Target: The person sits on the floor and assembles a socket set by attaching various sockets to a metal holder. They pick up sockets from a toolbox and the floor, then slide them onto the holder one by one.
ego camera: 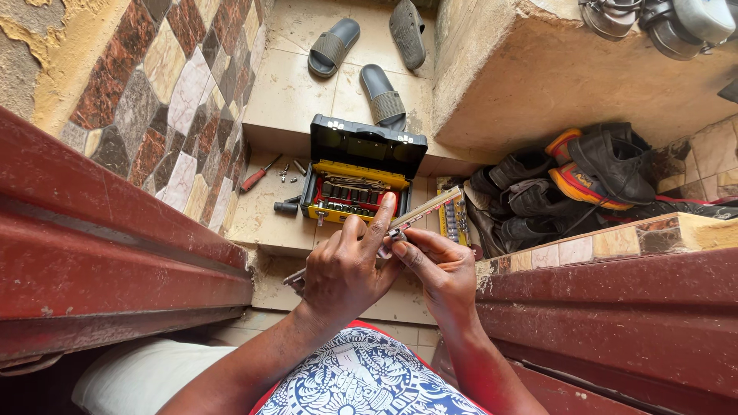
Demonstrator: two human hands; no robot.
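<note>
Both hands meet over one long, flat metal strip (pixel 419 211), which slants up and away to the right from the grip. Nearest the camera, below the grip, lies the person's lap in a blue-and-white patterned cloth (pixel 361 380). The left hand (pixel 346 265) wraps over the strip's lower part, fingers curled around it and the forefinger stretched along its top edge; a short end of the strip pokes out to the left of that fist. The right hand (pixel 438 269) sits just beside it, touching, thumb and fingertips pinched on the strip's underside. Dark red metal door panels (pixel 100 246) flank the grip on either side.

Just beyond the grip, on the tiled step, an open black-and-yellow tool case (pixel 361 173) stands with its lid raised, rows of sockets inside. Left of the case lie a red-handled screwdriver (pixel 257 175) and a few small loose bits. Right of the grip and farther out, a heap of dark shoes (pixel 569 180) rests against a concrete block. Farthest away, past the case, three grey slide sandals (pixel 369 54) lie scattered on the tiles.
</note>
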